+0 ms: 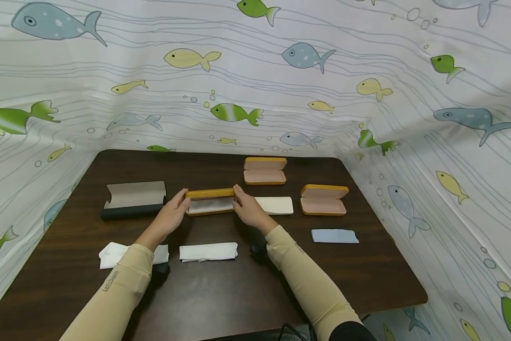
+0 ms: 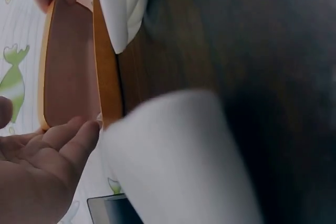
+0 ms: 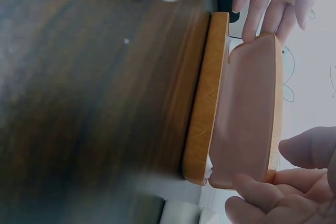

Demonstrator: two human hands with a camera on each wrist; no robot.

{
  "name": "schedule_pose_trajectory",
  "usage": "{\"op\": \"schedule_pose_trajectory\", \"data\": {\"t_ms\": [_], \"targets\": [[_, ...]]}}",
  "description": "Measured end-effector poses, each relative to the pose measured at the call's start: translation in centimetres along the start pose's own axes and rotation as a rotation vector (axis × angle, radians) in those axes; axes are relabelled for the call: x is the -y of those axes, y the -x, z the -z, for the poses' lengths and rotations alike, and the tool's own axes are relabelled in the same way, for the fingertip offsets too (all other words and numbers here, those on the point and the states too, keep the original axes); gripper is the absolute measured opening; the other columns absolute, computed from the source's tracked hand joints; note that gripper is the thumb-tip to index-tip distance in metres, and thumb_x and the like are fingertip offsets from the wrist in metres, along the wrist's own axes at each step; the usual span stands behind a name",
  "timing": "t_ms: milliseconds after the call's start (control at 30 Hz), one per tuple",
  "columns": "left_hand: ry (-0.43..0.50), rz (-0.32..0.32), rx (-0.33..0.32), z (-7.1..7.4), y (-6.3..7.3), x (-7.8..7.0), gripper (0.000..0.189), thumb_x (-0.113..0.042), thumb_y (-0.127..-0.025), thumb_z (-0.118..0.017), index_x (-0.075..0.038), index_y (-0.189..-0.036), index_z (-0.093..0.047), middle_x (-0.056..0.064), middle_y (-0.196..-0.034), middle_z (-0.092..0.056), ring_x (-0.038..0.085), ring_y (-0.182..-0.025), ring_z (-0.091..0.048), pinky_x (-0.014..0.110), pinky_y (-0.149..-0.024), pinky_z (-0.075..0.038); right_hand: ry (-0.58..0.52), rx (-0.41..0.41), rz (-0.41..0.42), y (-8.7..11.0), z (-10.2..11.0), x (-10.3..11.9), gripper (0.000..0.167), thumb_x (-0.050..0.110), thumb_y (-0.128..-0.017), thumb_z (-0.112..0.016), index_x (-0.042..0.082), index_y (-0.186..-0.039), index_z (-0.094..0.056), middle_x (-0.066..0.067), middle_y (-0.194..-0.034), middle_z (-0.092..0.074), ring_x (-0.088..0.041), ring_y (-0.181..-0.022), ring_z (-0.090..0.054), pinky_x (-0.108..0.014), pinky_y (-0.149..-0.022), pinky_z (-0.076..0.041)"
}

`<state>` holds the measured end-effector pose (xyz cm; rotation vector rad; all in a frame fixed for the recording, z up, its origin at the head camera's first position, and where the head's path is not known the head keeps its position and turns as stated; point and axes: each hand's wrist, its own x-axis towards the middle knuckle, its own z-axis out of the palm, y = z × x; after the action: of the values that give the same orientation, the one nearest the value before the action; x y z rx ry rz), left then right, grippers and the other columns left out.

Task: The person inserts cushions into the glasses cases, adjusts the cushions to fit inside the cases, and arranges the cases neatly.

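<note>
An orange glasses case (image 1: pixel 210 193) with a pink lining (image 3: pixel 249 108) stands with its lid raised in front of me. Something white (image 1: pixel 212 205) lies in its base, and a bit of it shows at the corner in the right wrist view. My left hand (image 1: pixel 173 213) is at the left end, its fairly straight fingers (image 2: pixel 79 137) touching the corner of the lid while the thumb stays apart. At the other end my right hand (image 1: pixel 250 208) pinches the lid's edge between thumb (image 3: pixel 304 148) and fingers.
A dark case with grey lining (image 1: pixel 136 195) lies open on the left. Two more orange cases (image 1: pixel 265 177), (image 1: pixel 323 206) stand open on the right. Behind my right hand is a cream flat piece (image 1: pixel 278 205). White folded cloths (image 1: pixel 208 252), (image 1: pixel 112 255) and a blue cloth (image 1: pixel 335 236) lie nearer.
</note>
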<state>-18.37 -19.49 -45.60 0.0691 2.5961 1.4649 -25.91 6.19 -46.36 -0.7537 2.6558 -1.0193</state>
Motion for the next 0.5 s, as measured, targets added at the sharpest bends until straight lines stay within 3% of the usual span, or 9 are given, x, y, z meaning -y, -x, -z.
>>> {"op": "schedule_pose_trajectory", "data": {"t_ms": [200,333,500], "targets": [[-0.044,-0.016,0.038,-0.03,0.32,0.03,0.064,-0.031,-0.112,-0.030,-0.006,-0.163,0.001,0.028,-0.165,-0.012,0.047,-0.149,-0.019,0.063,-0.118,-0.021,-0.050,0.006,0.009,0.25,0.00,-0.17,0.058,0.011,-0.108,-0.047,-0.001,-0.159,-0.022,-0.017,-0.166,-0.019,-0.023,-0.151,-0.025,-0.039,-0.120,-0.027],[-0.052,-0.026,0.028,-0.11,0.49,0.06,0.062,-0.026,-0.113,-0.031,-0.002,-0.162,-0.002,0.031,-0.162,-0.018,0.048,-0.148,-0.023,0.062,-0.117,-0.023,-0.064,0.009,0.006,0.35,0.00,-0.19,0.057,0.011,-0.108,-0.047,-0.003,-0.158,-0.023,-0.017,-0.166,-0.020,-0.024,-0.150,-0.028,-0.039,-0.120,-0.029],[-0.070,-0.019,0.026,-0.33,0.59,0.09,0.060,-0.021,-0.112,-0.032,0.001,-0.161,-0.007,0.028,-0.165,-0.011,0.048,-0.149,-0.019,0.062,-0.118,-0.020,-0.016,0.020,-0.002,0.67,-0.19,-0.08,0.057,0.010,-0.107,-0.047,-0.002,-0.158,-0.024,-0.018,-0.165,-0.021,-0.024,-0.151,-0.027,-0.038,-0.121,-0.027]]}}
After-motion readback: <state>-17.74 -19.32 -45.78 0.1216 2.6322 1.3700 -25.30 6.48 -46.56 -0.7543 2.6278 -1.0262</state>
